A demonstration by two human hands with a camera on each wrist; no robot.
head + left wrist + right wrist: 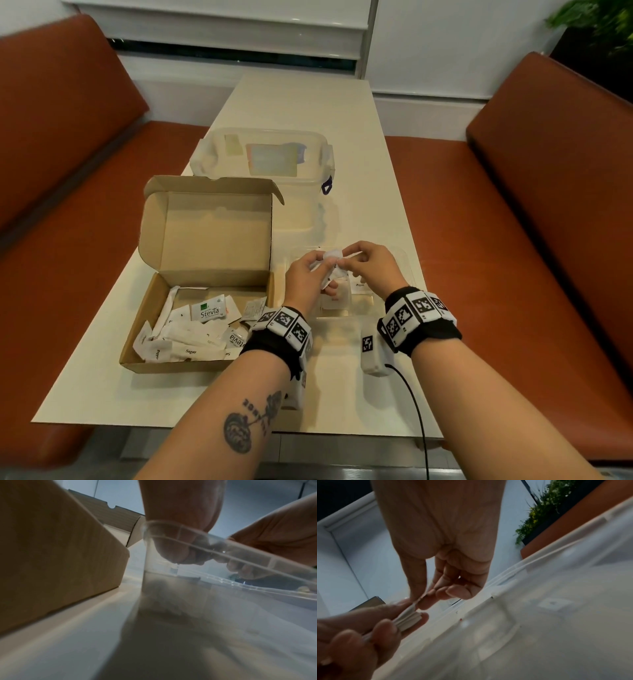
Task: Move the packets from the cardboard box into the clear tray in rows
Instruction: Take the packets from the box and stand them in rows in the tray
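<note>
Both hands meet above the clear tray (pixel 400 260), and the grip is shared: the left hand (pixel 306 277) has its fingers curled round a small bundle of white packets (pixel 330 265), while the right hand (pixel 371 265) pinches the top edge of that bundle between thumb and forefinger, its other fingers loosely bent. From the right wrist, the bundle (pixel 410 619) shows as several thin white edges pressed together, with the right fingertips (pixel 423 601) closed on the upper corner.

Directly below the grip, a few packets already lie flat on the tray floor; one just under the right hand reads "Pepper" (pixel 361 285), and another plain white one (pixel 334 301) lies under the left hand. The tray wall (pixel 223 555) stands just beside the cardboard box.

Left of the grip, the cardboard box (pixel 150 308) sits on the worktop (pixel 308 102) with its lid flap standing upright. Inside is a loose heap of white sachets: a Stevia packet (pixel 209 310) lies face up near the middle, a long Sugar stick (pixel 191 351) lies along the near wall, and a second Stevia packet (pixel 236 337) is by the left wrist.

Beyond the grip, farther up the worktop, a lidded clear plastic container (pixel 262 157) stands behind the box; its contents cannot be made out
</note>
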